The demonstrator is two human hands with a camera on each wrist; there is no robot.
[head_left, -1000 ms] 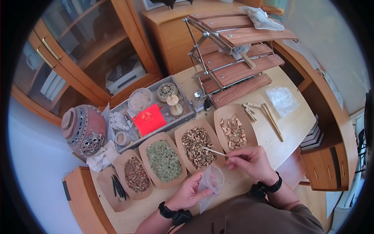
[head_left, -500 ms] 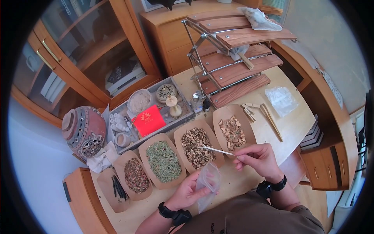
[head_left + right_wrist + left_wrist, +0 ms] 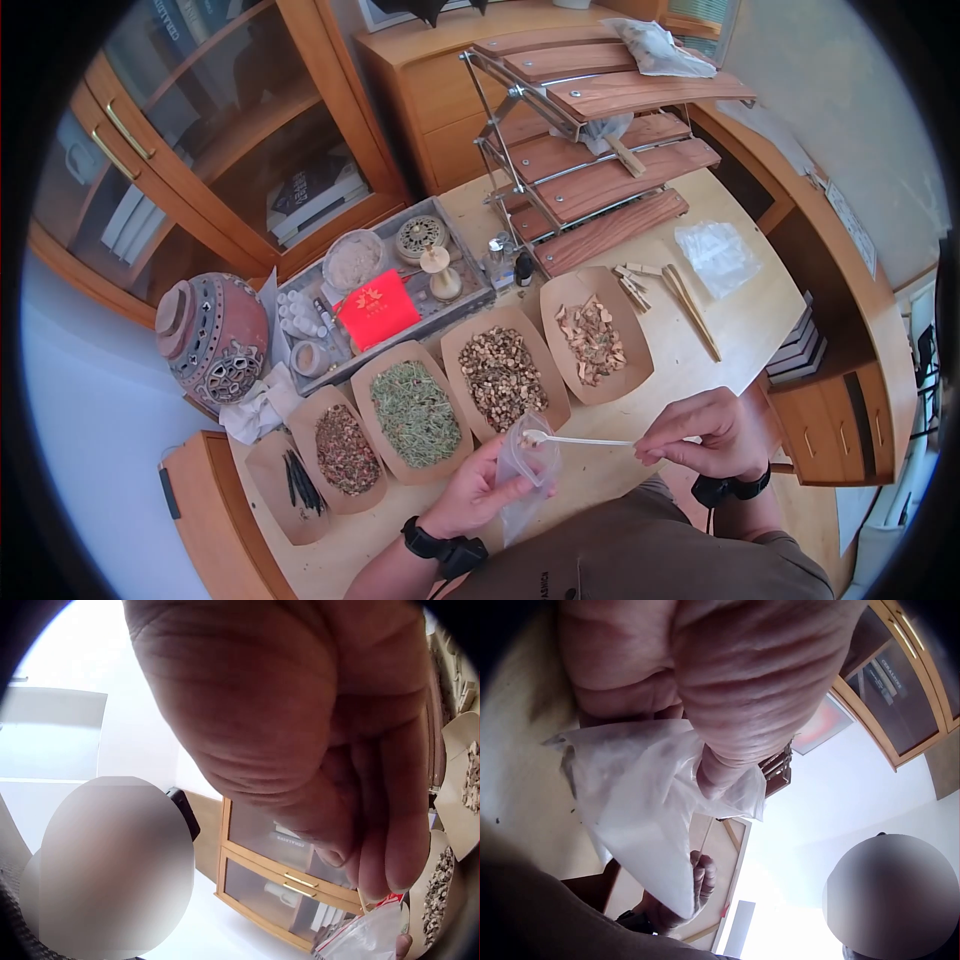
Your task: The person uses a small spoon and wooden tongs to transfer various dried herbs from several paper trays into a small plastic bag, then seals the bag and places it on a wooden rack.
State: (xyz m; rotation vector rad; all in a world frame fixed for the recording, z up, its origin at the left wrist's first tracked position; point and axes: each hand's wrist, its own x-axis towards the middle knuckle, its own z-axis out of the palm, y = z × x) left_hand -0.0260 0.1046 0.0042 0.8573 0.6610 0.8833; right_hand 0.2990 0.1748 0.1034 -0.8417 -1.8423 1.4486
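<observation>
My left hand (image 3: 472, 497) holds a small clear zip bag (image 3: 524, 485) by its side, thumb across the front and mouth upward. In the left wrist view the bag (image 3: 634, 802) hangs below the thumb, its plastic cloudy and creased. Between thumb and fingertips my right hand (image 3: 708, 436) pinches a thin white spoon (image 3: 590, 441) by its handle. The spoon's bowl lies at the bag's mouth, with a bit of pale material on it. Just beyond the bag stands a paper tray (image 3: 552, 385) of chopped tan-brown dried herb (image 3: 500, 375).
Other paper trays hold wood-like chips (image 3: 590, 340), green cut herb (image 3: 415, 410), reddish-brown bits (image 3: 347, 450) and dark pods (image 3: 303, 482). Behind them are a grey tray (image 3: 470, 300) with a red packet (image 3: 378, 310), a slatted rack (image 3: 610, 185), tweezers (image 3: 692, 312) and plastic bags (image 3: 718, 260).
The spoon has moved from the chopped tan-brown herb to the bag's mouth, as my right hand drew back right and down. My left hand keeps its hold on the bag.
</observation>
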